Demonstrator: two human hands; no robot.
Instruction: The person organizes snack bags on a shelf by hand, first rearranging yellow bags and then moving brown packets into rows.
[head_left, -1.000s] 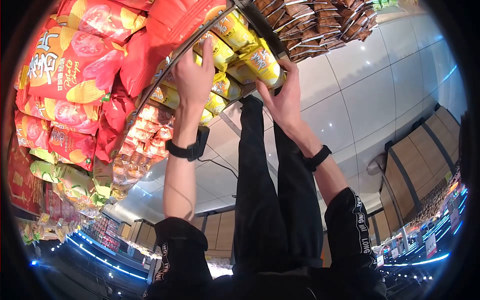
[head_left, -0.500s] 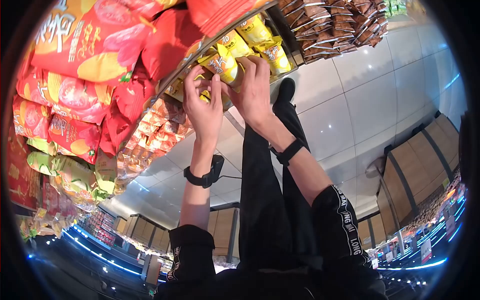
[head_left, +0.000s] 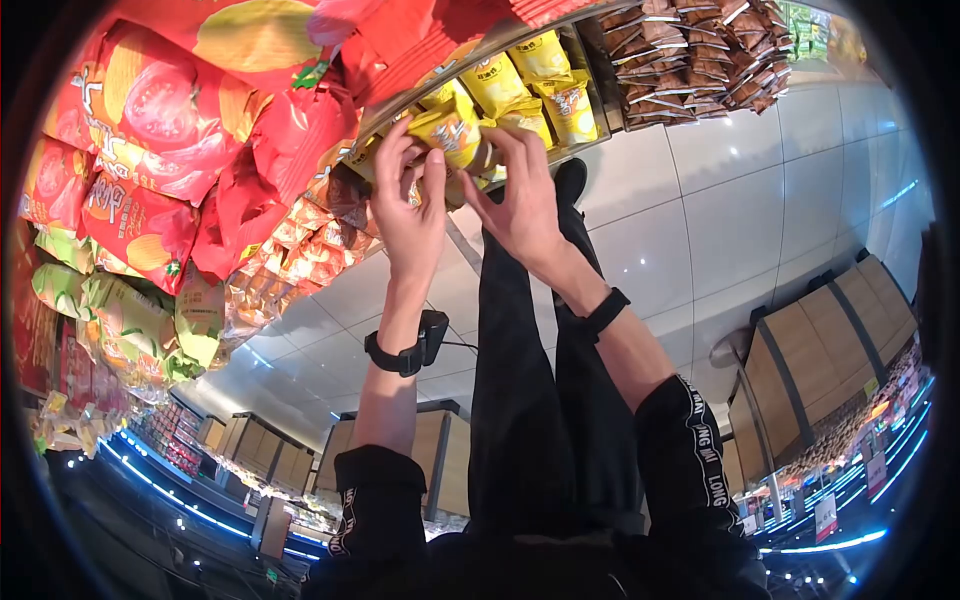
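Observation:
My left hand (head_left: 410, 215) and my right hand (head_left: 522, 205) meet on one small yellow snack packet (head_left: 452, 132) at the front of a low shelf row of similar yellow packets (head_left: 540, 85). The left fingers pinch the packet's left side and the right fingers close on its right side. Each wrist wears a black band, and the left one carries a small device (head_left: 420, 345). My black-trousered legs (head_left: 530, 380) stretch out below the hands.
Large red potato chip bags (head_left: 150, 110) crowd the shelf at the left, with green and orange packets (head_left: 130, 320) below them. Brown snack packets (head_left: 700, 50) fill the rack at the top right. White floor tiles (head_left: 760, 190) spread to the right, with wooden display stands (head_left: 820, 340) beyond.
A second ago my hands were spread apart on the shelf row; they have since come together on one yellow packet, and the view has shifted slightly.

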